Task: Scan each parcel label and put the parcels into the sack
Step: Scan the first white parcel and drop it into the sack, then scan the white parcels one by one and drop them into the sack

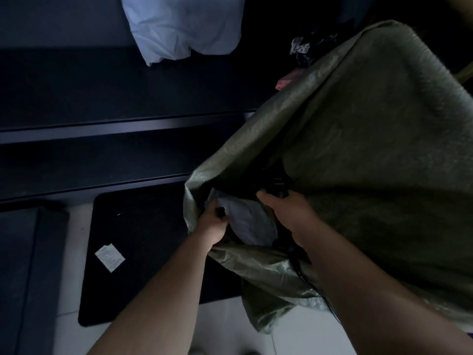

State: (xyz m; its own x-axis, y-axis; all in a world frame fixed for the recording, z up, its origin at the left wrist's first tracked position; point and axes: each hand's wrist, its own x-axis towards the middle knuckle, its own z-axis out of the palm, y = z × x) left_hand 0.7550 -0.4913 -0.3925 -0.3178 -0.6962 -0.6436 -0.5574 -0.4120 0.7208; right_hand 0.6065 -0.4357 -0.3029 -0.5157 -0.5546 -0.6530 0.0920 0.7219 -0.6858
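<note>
At the mouth of the green sack [358, 139] our left hand [213, 226] curls its fingers round the rim, our right hand [289, 211] hides its fingers; a grey parcel [248, 221] is in, a white parcel [184, 24] beyond the sack waits.

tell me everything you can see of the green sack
The sack is large and olive green, of woven, slightly shiny cloth that looks like plastic. It is creased and slumped, slanting from the upper right down to its open mouth near the centre. The left hand grips the mouth's rim, and the right hand reaches into the opening. A pale grey parcel lies just inside the mouth.
</note>
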